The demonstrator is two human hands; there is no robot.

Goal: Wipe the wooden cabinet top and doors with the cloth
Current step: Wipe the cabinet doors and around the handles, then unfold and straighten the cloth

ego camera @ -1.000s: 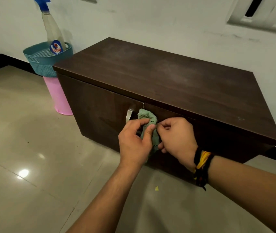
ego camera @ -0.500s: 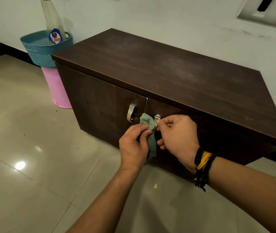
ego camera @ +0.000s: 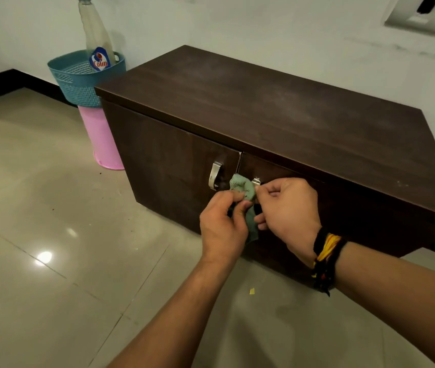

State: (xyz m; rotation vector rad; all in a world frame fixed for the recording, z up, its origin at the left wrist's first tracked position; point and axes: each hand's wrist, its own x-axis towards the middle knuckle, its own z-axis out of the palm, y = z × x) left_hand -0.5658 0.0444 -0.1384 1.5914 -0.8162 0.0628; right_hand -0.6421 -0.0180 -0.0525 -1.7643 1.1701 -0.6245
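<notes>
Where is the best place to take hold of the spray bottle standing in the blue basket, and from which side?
Probably the slim upper body of the spray bottle, above the label. It stands nearly upright and rises well clear of the blue basket, whose wall hides its lower part. Come from the front, the open floor side, since the wall is close behind and the cabinet stands to the right.

Cabinet [ego camera: 264, 102]: dark brown wood grain. Cloth [ego camera: 245, 192], in front of the cabinet doors: pale green. Handle [ego camera: 215, 175]: silver. Left of the cabinet: teal perforated basket [ego camera: 78, 81] above a pink bin [ego camera: 103, 140]. Wristband [ego camera: 326, 257]: black, yellow, orange.
</notes>
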